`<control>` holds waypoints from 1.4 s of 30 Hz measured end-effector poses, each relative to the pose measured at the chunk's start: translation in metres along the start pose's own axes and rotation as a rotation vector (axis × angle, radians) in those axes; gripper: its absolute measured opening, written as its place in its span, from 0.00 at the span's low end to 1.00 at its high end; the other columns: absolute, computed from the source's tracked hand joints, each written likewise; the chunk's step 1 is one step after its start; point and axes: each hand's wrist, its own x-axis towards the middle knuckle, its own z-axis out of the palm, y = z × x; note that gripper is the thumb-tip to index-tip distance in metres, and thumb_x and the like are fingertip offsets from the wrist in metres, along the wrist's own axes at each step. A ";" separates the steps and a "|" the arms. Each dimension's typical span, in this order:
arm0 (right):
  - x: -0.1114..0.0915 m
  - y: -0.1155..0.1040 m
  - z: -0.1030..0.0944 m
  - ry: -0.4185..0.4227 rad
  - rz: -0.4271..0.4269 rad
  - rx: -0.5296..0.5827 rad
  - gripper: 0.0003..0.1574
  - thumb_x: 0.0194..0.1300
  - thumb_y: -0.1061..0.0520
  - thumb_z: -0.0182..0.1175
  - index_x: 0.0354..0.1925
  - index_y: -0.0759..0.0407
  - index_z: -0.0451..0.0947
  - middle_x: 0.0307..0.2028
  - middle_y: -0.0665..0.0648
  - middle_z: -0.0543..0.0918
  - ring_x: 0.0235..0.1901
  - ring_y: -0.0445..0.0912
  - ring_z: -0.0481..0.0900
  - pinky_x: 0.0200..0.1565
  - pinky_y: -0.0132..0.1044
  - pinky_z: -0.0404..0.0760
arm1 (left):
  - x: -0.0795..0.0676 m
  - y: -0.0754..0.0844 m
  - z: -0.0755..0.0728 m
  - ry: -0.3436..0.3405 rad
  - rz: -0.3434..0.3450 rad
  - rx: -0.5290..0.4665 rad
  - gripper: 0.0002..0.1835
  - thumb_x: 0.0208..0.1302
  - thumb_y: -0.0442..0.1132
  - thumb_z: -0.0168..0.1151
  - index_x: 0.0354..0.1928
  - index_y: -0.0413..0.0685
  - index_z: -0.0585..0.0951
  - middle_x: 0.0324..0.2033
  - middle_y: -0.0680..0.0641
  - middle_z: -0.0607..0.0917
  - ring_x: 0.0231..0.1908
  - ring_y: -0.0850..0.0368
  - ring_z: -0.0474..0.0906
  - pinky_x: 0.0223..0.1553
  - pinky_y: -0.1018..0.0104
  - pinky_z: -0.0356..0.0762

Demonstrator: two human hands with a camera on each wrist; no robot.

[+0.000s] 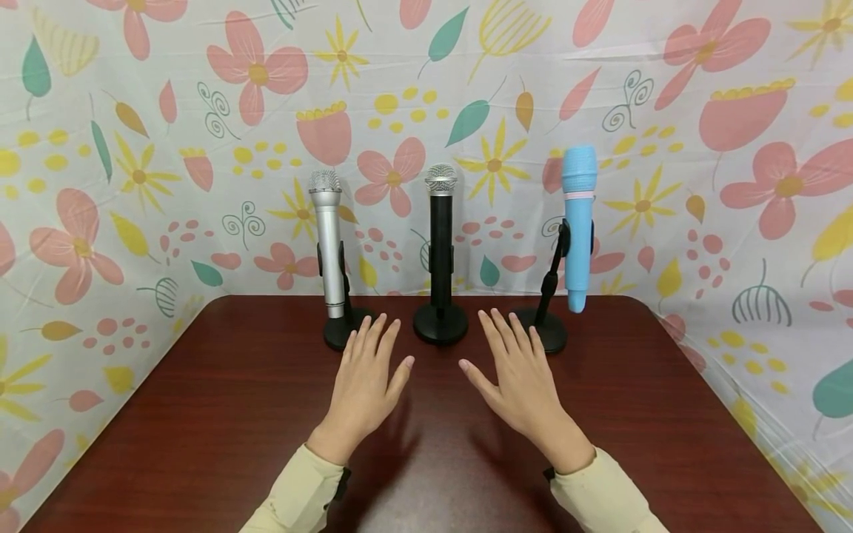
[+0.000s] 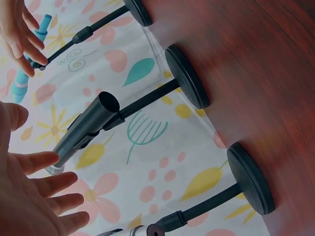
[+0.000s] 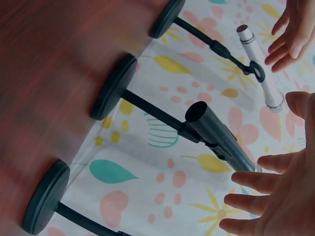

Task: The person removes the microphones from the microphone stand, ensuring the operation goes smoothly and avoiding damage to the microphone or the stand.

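Brown table (image 1: pixel 440 459) below, and over it hover the left hand (image 1: pixel 363 386) and right hand (image 1: pixel 522 383), fingers straight and spread (thumbs angled toward each other!). Just past them, on stands (image 1: pixel 440 326): silver mic (image 1: pixel 329 252) left, black mic (image 1: pixel 440 240) between, blue mic (image 1: pixel 579 229) right. Behind it all, flowered cloth (image 1: pixel 426 81).

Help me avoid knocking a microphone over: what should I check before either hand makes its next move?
1. Hands free: ok; the left hand and right hand hold nothing, fingers extended.
2. Silver microphone clipped in place: ok.
3. Black microphone clipped in place: ok, between the other two.
4. Blue microphone clipped in place: ok, its lower end clear of the table.
5. Stand bases flat: ok, all three.
6. Clips tight enough: cannot tell; the pictures don't show how firmly they hold.
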 end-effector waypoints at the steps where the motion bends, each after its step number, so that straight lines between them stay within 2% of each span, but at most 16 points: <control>1: 0.001 -0.001 0.000 0.005 -0.005 0.004 0.48 0.67 0.34 0.54 0.74 0.56 0.53 0.71 0.62 0.60 0.71 0.60 0.51 0.68 0.62 0.48 | 0.000 0.000 0.000 0.005 0.001 -0.009 0.29 0.71 0.48 0.54 0.68 0.41 0.66 0.66 0.37 0.66 0.70 0.40 0.54 0.69 0.44 0.51; 11: 0.008 -0.007 0.000 0.061 -0.068 0.052 0.46 0.67 0.38 0.56 0.73 0.57 0.55 0.69 0.61 0.63 0.70 0.58 0.55 0.67 0.60 0.52 | 0.002 -0.001 -0.003 0.077 0.012 -0.068 0.26 0.71 0.45 0.55 0.66 0.41 0.69 0.64 0.37 0.69 0.69 0.42 0.58 0.69 0.46 0.52; 17: 0.013 -0.012 -0.001 0.067 -0.085 0.089 0.44 0.68 0.39 0.55 0.73 0.57 0.56 0.69 0.60 0.64 0.70 0.57 0.56 0.67 0.60 0.54 | 0.003 -0.002 -0.005 0.131 0.029 -0.097 0.25 0.70 0.44 0.57 0.64 0.39 0.70 0.62 0.37 0.71 0.67 0.41 0.61 0.68 0.46 0.55; 24: 0.020 -0.018 -0.002 0.064 -0.104 0.180 0.42 0.70 0.41 0.54 0.73 0.57 0.56 0.70 0.56 0.63 0.71 0.54 0.54 0.68 0.58 0.54 | 0.004 -0.002 -0.010 0.162 0.019 -0.173 0.24 0.70 0.42 0.57 0.64 0.38 0.71 0.61 0.39 0.73 0.66 0.42 0.63 0.66 0.44 0.58; 31: 0.027 -0.023 -0.001 0.084 -0.140 0.255 0.39 0.70 0.45 0.56 0.72 0.58 0.57 0.69 0.55 0.65 0.70 0.54 0.58 0.67 0.56 0.59 | 0.002 -0.002 -0.015 0.195 -0.008 -0.275 0.22 0.70 0.40 0.57 0.63 0.39 0.72 0.59 0.38 0.75 0.63 0.43 0.67 0.61 0.43 0.65; 38: 0.032 -0.030 0.003 0.044 -0.132 0.333 0.37 0.72 0.44 0.53 0.73 0.54 0.56 0.68 0.56 0.66 0.70 0.52 0.58 0.65 0.56 0.63 | 0.000 -0.003 -0.019 0.213 -0.047 -0.299 0.20 0.71 0.40 0.56 0.61 0.41 0.74 0.56 0.41 0.77 0.56 0.46 0.72 0.55 0.48 0.72; 42: 0.036 -0.034 0.007 0.020 -0.121 0.385 0.36 0.73 0.44 0.51 0.74 0.50 0.55 0.68 0.55 0.65 0.69 0.50 0.59 0.64 0.54 0.66 | -0.001 -0.004 -0.022 0.221 -0.054 -0.322 0.19 0.71 0.38 0.56 0.61 0.41 0.74 0.54 0.42 0.77 0.56 0.46 0.73 0.57 0.47 0.71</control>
